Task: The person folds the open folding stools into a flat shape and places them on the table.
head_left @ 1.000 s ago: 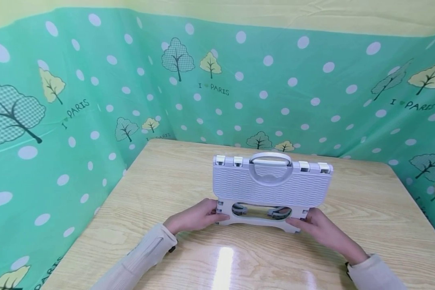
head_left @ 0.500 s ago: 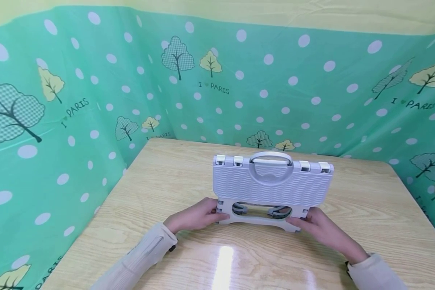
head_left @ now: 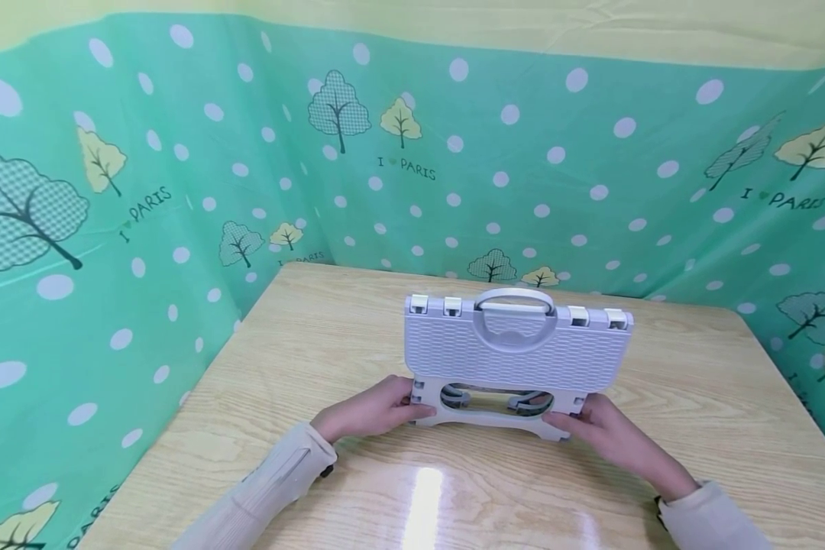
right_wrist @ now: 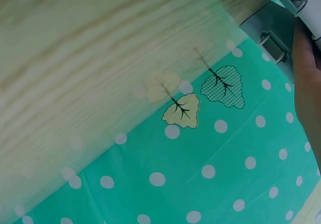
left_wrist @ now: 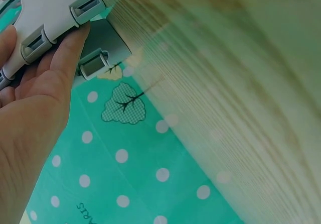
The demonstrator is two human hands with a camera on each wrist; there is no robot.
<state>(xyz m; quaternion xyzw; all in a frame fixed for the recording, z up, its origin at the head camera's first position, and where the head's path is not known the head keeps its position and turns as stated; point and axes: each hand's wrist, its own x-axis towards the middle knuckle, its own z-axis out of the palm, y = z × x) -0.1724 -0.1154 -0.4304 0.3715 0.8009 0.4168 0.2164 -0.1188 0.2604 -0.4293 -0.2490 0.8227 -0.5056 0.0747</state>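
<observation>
A pale lavender-grey folding step stool (head_left: 516,359) stands on the wooden table, its ribbed panel tilted and its loop handle (head_left: 516,294) at the top. My left hand (head_left: 378,409) grips the left end of its lower leg frame, thumb in front and fingers behind. On the opposite end, my right hand (head_left: 615,435) holds the same frame with the thumb across the front. In the left wrist view the fingers reach behind the hinged frame (left_wrist: 55,13). Only part of the right hand (right_wrist: 307,78) shows in the right wrist view, beside the frame.
Beneath the stool lies the light wood table (head_left: 302,336), with a bright glare streak near the front. A green dotted curtain (head_left: 522,168) with printed trees hangs behind and along both sides.
</observation>
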